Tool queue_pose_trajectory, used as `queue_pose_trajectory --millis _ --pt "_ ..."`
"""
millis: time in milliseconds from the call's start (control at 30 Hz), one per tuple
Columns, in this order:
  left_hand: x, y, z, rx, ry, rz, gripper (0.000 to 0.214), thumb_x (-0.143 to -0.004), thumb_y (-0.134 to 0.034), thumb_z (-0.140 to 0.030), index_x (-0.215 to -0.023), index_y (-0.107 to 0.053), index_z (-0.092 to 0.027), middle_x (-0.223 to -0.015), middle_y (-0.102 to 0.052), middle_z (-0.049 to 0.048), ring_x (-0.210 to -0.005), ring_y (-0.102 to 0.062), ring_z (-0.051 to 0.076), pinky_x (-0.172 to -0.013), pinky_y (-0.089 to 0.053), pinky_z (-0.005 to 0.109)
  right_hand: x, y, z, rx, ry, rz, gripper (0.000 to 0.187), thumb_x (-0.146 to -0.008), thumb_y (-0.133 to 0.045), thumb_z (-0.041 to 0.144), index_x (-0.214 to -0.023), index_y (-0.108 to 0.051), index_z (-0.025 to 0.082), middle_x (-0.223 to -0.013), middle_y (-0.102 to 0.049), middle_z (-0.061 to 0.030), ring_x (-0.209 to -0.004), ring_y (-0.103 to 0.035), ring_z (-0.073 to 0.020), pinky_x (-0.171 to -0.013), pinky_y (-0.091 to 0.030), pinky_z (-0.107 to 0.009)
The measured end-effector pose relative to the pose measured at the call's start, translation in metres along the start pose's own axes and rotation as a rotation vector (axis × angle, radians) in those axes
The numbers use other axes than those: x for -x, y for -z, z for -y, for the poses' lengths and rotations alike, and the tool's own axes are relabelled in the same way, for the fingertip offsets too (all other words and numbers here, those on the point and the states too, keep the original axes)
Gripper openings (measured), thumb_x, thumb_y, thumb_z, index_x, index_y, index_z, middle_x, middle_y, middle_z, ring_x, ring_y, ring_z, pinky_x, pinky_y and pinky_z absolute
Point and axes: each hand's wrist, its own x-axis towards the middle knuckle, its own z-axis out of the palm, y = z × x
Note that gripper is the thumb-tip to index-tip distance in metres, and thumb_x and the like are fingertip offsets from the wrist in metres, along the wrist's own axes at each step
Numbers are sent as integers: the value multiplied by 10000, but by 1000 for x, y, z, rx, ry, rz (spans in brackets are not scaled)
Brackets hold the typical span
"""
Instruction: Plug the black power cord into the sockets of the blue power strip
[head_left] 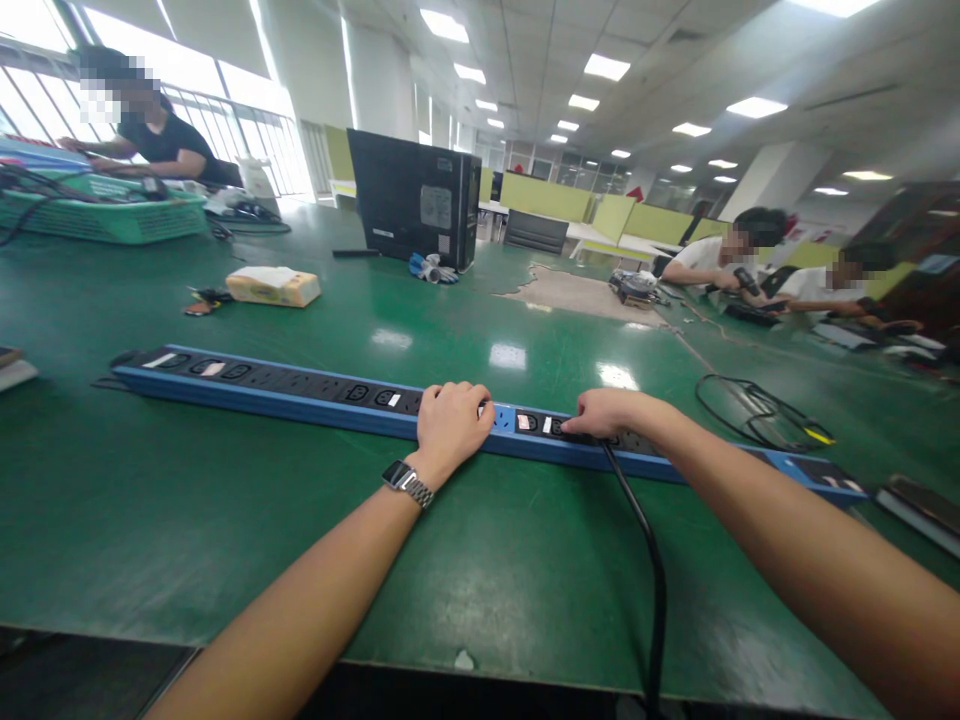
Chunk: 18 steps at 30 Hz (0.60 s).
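Note:
A long blue power strip (360,415) with a black socket face lies across the green table in front of me. My left hand (454,415) grips it near the middle, fingers curled over the far edge and thumb on top. To the right of it, my right hand (604,412) is closed low over the sockets, its index fingertip touching the face beside a white label. A thick black power cord (656,560) runs from under this hand down over the table's front edge. The cord's upper end is hidden by my fingers.
Beyond the strip are a tissue pack (274,286), a black computer case (412,195), gloves (433,268) and a green basket (112,215). A coiled cable (750,415) lies at right. Other people sit at the far left and far right.

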Motion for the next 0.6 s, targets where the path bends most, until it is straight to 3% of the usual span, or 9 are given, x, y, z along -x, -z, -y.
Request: queue_pose_trajectory --millis 133,333,500,600 --pt "0 0 -1 3 9 10 260 -896 -424 -329 -904 -670 -248 -931 -696 49 -931 -583 227 -866 -336 388 -3 -4 3 -29 15 3 548 -827 -468 588 -956 -730 124 -1013 -704 -167 -929 -658 -265 -804 -479 -352" --pt "0 -1 -1 -5 -5 1 262 -893 -423 -331 -904 -671 -248 -919 -696 47 -915 -583 230 -856 -336 393 4 -13 14 41 -94 -78 644 -876 -326 613 -1036 -710 122 -1153 -648 -216 -1108 -591 -325 -889 -447 -440" --pt "-1 0 -1 -10 -1 16 260 -888 -430 -336 -910 -675 -252 -933 -699 48 -916 -588 231 -852 -340 392 9 -26 7 -72 -95 -171 670 -873 -265 636 -1096 -675 154 -1142 -655 -190 -1040 -621 -312 -813 -471 -415" --pt "-1 0 0 -4 4 11 254 -884 -435 -335 -910 -675 -253 -928 -697 49 -917 -588 230 -852 -339 389 9 -25 -2 -114 -65 -200 553 -856 -361 570 -1063 -679 169 -1097 -677 -160 -992 -632 -290 -770 -469 -360"
